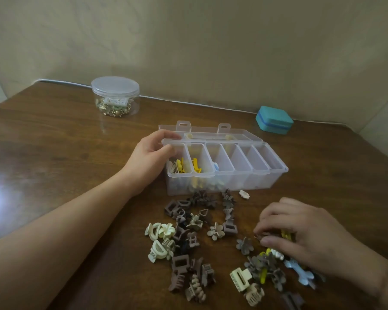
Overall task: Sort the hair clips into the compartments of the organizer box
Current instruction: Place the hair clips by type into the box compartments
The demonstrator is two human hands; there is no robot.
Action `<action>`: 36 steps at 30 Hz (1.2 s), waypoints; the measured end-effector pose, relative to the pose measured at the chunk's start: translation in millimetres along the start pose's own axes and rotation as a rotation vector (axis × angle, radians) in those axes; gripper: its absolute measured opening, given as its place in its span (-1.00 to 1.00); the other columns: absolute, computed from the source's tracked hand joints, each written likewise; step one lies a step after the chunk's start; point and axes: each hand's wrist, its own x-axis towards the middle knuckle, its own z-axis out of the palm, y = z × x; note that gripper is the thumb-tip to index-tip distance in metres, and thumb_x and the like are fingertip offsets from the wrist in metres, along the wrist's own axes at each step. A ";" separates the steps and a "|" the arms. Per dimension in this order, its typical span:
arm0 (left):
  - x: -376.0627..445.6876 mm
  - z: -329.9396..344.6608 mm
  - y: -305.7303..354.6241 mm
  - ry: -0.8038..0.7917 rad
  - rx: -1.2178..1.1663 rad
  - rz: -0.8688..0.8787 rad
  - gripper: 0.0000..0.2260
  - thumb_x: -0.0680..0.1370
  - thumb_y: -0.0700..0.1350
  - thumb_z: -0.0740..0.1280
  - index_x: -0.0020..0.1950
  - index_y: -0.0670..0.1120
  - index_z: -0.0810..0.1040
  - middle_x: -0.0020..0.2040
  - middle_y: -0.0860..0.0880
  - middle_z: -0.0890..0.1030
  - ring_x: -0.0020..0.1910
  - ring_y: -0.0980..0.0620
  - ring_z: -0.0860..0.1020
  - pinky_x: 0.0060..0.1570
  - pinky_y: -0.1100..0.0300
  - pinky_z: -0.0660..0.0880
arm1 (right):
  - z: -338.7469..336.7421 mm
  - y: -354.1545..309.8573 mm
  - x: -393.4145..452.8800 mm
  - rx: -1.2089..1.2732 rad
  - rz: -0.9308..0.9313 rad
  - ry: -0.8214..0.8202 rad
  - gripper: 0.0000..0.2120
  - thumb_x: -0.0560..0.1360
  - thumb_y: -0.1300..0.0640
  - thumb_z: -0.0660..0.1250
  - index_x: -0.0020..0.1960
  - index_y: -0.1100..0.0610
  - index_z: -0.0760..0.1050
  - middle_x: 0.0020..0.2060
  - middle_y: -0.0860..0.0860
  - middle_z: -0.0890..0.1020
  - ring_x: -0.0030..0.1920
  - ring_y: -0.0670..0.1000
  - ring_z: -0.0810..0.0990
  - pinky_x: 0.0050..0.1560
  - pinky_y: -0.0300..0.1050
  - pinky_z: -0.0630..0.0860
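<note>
Clips [184,238] lie loose on our counter [54,139]; our left grip [151,153] clasps the organizer box [224,166] end, our right grip [300,233] pinches a brown clip [260,237].

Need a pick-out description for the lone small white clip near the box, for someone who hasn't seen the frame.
Start at the clear organizer box in the middle of the wooden table. Just in front of its near wall, toward the right, lies a small white flower-shaped clip. It sits alone at the far edge of the loose clip pile, and the clips nearest it are dark brown.
</note>
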 end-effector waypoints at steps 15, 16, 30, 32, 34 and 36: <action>0.7 -2.6 -3.5 -0.012 -0.019 0.000 -0.63 0.39 -0.04 0.30 0.19 0.06 0.59 -0.04 -0.08 0.73 0.01 -0.04 0.69 0.18 -0.15 0.59 | -29.2 -18.5 123.8 0.374 0.258 0.455 -0.97 0.46 -0.05 0.40 -0.10 -0.14 0.58 -0.28 -0.19 0.63 -0.22 -0.17 0.58 -0.19 -0.05 0.61; 0.7 -2.6 -3.9 -0.012 -0.020 -0.001 -0.63 0.39 -0.04 0.30 0.19 0.06 0.59 -0.04 -0.08 0.73 0.01 -0.04 0.69 0.18 -0.16 0.59 | -27.9 -16.2 123.5 0.364 0.263 0.436 -0.98 0.48 -0.05 0.38 -0.09 -0.15 0.58 -0.27 -0.20 0.62 -0.22 -0.18 0.57 -0.19 -0.05 0.61; 2.1 1.1 -3.1 -0.005 -0.031 0.007 -0.64 0.36 -0.04 0.30 0.15 0.06 0.60 -0.06 -0.07 0.72 -0.02 -0.07 0.69 0.14 -0.13 0.60 | -10.5 21.5 -16.9 0.103 0.404 0.065 -0.82 0.41 -0.13 0.40 -0.03 -0.35 0.48 -0.05 -0.38 0.55 -0.01 -0.29 0.50 -0.06 -0.22 0.47; 2.4 0.5 -3.0 -0.006 -0.032 0.007 -0.64 0.37 -0.05 0.30 0.16 0.06 0.60 -0.05 -0.08 0.73 -0.01 -0.07 0.69 0.14 -0.12 0.60 | -2.8 23.6 -21.3 0.090 0.380 0.050 -0.78 0.40 -0.16 0.40 0.01 -0.36 0.46 0.00 -0.42 0.50 0.10 -0.31 0.42 0.05 -0.23 0.42; 2.1 -0.2 -3.1 -0.002 -0.030 0.013 -0.64 0.37 -0.05 0.30 0.16 0.05 0.61 -0.06 -0.06 0.73 -0.02 -0.04 0.70 0.13 -0.08 0.61 | 2.1 25.6 -22.1 0.142 0.365 0.083 -0.75 0.40 -0.13 0.42 0.02 -0.36 0.47 0.01 -0.42 0.50 0.15 -0.33 0.37 0.08 -0.26 0.37; 1.9 -0.5 -3.2 -0.002 -0.037 0.017 -0.64 0.38 -0.06 0.30 0.16 0.05 0.60 -0.08 -0.05 0.73 -0.04 -0.01 0.70 0.10 -0.04 0.61 | 4.8 26.8 -20.3 0.162 0.365 0.105 -0.73 0.38 -0.12 0.43 0.04 -0.35 0.49 0.03 -0.40 0.50 0.18 -0.32 0.37 0.12 -0.22 0.38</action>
